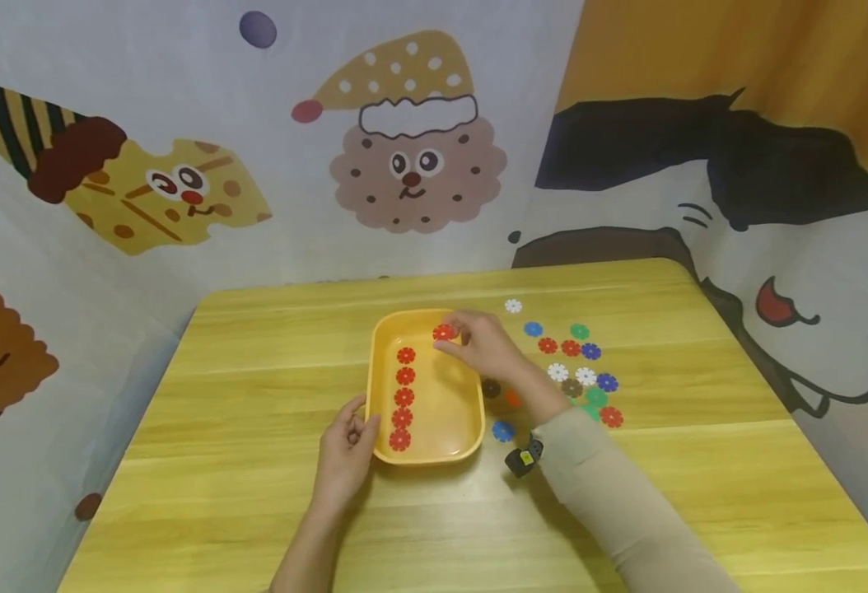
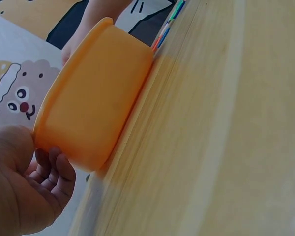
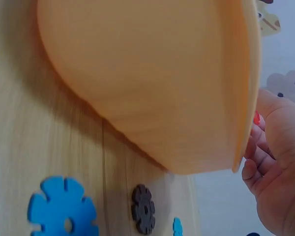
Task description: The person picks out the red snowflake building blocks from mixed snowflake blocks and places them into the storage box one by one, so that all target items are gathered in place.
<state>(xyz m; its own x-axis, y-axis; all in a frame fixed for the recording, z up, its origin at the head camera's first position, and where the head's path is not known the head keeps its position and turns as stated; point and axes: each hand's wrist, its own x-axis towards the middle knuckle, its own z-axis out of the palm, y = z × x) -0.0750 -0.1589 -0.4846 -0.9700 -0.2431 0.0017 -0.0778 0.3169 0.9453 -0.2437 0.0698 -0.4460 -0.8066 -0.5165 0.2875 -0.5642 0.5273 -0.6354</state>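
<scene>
A yellow plastic tray (image 1: 445, 403) stands on the table, with a column of several red notched discs (image 1: 403, 397) along its left side. My left hand (image 1: 345, 453) grips the tray's left rim near the front corner; in the left wrist view the thumb is at the rim and the fingers curl against the outer wall (image 2: 98, 93). Over the tray's back right corner, my right hand (image 1: 489, 350) pinches one more red notched disc (image 1: 442, 332) between thumb and fingers. In the right wrist view the tray wall hides most of that disc.
To the tray's right lie scattered notched discs in several colours, among them a blue one (image 1: 503, 431), a white one (image 1: 512, 305), a green one (image 1: 596, 397) and a dark brown one (image 3: 143, 209). My right forearm passes over some of them. A cartoon-printed cloth (image 1: 293, 206) hangs behind the wooden table (image 1: 256, 412).
</scene>
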